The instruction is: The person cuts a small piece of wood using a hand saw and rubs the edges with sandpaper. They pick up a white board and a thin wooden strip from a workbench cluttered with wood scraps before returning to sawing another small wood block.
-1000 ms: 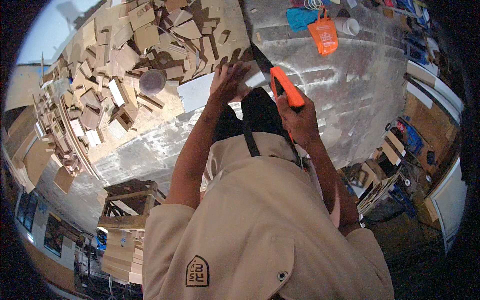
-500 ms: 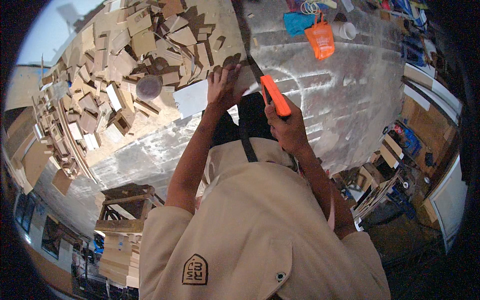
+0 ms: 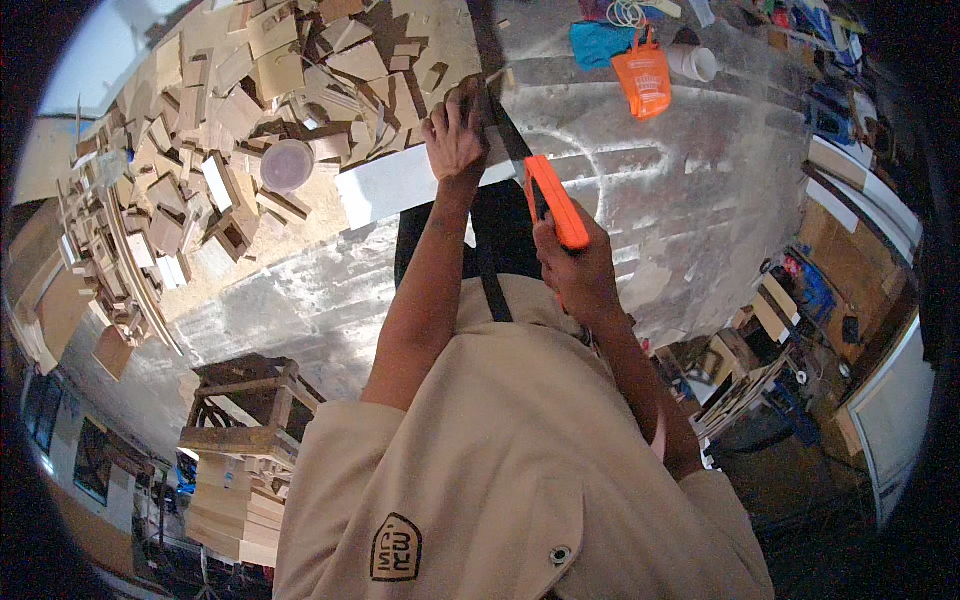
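Note:
My right hand (image 3: 580,265) is closed around the orange handle of a handsaw (image 3: 560,205). The dark saw blade points away from me and lies against the right part of a white board (image 3: 385,185). On that board rests my left hand (image 3: 460,135), palm down with its fingers spread toward the far edge. The board lies crosswise at the near edge of a work surface (image 3: 455,35), its right end close to the blade. How deep the blade sits in the board I cannot tell.
Many wood offcuts (image 3: 235,115) cover the work surface on the left, with a round pale lid or tub (image 3: 287,165) among them. A wooden stool (image 3: 245,410) stands at lower left. An orange bag (image 3: 642,80) and a blue cloth-like item (image 3: 600,45) lie on the floor beyond.
My left hand has moved forward and right on the board, fingers now more spread. The saw and my right hand have shifted slightly down and right. More of the board shows.

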### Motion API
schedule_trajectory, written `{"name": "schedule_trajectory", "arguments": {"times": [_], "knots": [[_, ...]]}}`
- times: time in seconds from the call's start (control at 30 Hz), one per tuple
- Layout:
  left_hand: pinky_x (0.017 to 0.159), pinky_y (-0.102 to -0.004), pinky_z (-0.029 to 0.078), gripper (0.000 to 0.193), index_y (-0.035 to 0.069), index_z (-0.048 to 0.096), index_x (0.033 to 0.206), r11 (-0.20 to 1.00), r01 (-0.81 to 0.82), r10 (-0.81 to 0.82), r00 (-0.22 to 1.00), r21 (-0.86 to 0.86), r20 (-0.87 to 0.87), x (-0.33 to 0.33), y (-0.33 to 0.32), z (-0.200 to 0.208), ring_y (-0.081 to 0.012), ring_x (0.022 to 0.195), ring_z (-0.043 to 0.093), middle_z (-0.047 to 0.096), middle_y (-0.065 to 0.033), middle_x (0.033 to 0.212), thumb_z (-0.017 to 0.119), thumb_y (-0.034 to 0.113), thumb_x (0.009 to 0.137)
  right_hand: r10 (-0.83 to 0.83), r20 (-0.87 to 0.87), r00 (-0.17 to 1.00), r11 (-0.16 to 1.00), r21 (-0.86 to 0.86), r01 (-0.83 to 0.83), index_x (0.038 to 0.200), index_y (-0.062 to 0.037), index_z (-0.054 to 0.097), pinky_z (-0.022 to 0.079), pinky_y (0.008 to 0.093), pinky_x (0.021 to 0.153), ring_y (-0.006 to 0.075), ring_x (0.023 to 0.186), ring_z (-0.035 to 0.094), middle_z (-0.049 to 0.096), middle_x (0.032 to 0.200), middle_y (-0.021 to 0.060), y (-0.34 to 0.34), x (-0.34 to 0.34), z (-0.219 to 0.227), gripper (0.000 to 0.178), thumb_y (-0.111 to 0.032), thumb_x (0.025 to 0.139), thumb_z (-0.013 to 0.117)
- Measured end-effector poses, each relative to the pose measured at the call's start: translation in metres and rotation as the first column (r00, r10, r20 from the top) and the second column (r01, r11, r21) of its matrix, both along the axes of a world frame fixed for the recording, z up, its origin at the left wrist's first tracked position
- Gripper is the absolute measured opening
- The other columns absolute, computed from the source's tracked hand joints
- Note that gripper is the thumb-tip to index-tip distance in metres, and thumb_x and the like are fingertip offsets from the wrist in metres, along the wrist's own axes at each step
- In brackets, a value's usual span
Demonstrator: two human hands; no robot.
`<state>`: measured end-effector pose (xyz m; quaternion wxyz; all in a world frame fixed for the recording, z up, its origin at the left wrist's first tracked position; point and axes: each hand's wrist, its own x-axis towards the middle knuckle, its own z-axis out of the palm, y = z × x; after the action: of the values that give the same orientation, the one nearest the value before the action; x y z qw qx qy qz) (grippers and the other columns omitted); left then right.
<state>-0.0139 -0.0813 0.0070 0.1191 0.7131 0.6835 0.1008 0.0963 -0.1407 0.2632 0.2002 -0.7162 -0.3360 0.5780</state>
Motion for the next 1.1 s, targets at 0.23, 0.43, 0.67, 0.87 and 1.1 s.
{"name": "schedule_trajectory", "arguments": {"times": [0.23, 0.43, 0.67, 0.87, 1.1], "knots": [[0.101, -0.0510, 0.037, 0.057, 0.027, 0.048, 0.143, 1.000, -0.001, 0.000, 1.000, -0.021, -0.028, -0.004, 0.000, 0.004, -0.0294, 0.120, 0.047, 0.046, -0.0045, 0.137, 0.059, 0.025, 0.087, 0.007, -0.074, 0.997, 1.000, 0.015, -0.006, 0.101, -0.0091, 0.053, 0.033, 0.0197, 0.043, 0.0011, 0.051, 0.040, 0.045, 0.067, -0.0062, -0.015, 0.014, 0.027, 0.022, -0.030, 0.100, 0.062], [0.098, -0.0504, 0.038, 0.064, 0.029, 0.043, 0.147, 0.999, -0.029, 0.029, 1.000, 0.038, 0.010, 0.001, 0.004, 0.007, -0.0284, 0.119, 0.048, 0.047, -0.0040, 0.136, 0.061, 0.024, 0.085, 0.001, -0.122, 0.993, 0.999, -0.032, -0.005, 0.099, -0.0093, 0.053, 0.033, 0.0197, 0.042, 0.0014, 0.051, 0.041, 0.046, 0.067, -0.0059, 0.017, 0.007, -0.010, 0.022, -0.029, 0.099, 0.062], [0.098, -0.0508, 0.038, 0.065, 0.028, 0.044, 0.147, 0.998, -0.058, 0.058, 0.998, -0.007, 0.001, 0.003, 0.004, 0.006, -0.0285, 0.120, 0.048, 0.046, -0.0038, 0.137, 0.061, 0.024, 0.084, -0.005, -0.073, 0.997, 1.000, -0.013, 0.004, 0.098, -0.0094, 0.052, 0.035, 0.0201, 0.043, 0.0024, 0.051, 0.042, 0.047, 0.066, -0.0052, 0.001, 0.006, -0.016, 0.023, -0.029, 0.099, 0.063], [0.099, -0.0505, 0.036, 0.063, 0.027, 0.045, 0.147, 0.998, -0.057, 0.057, 0.998, -0.028, -0.004, 0.001, 0.000, 0.007, -0.0287, 0.122, 0.046, 0.046, -0.0034, 0.139, 0.059, 0.023, 0.086, 0.060, 0.041, 0.997, 0.998, 0.022, -0.061, 0.098, -0.0091, 0.052, 0.035, 0.0219, 0.046, 0.0025, 0.053, 0.042, 0.047, 0.067, -0.0058, -0.025, 0.010, 0.035, 0.016, -0.022, 0.099, 0.061], [0.098, -0.0492, 0.036, 0.064, 0.028, 0.043, 0.148, 0.999, -0.050, 0.050, 0.997, 0.008, -0.061, 0.003, -0.001, 0.004, -0.0288, 0.119, 0.047, 0.047, -0.0038, 0.138, 0.059, 0.025, 0.086, -0.060, -0.137, 0.989, 0.994, -0.099, 0.046, 0.099, -0.0093, 0.052, 0.033, 0.0198, 0.045, 0.0018, 0.054, 0.042, 0.047, 0.068, -0.0051, -0.014, 0.008, 0.021, 0.016, -0.022, 0.099, 0.062]]}}
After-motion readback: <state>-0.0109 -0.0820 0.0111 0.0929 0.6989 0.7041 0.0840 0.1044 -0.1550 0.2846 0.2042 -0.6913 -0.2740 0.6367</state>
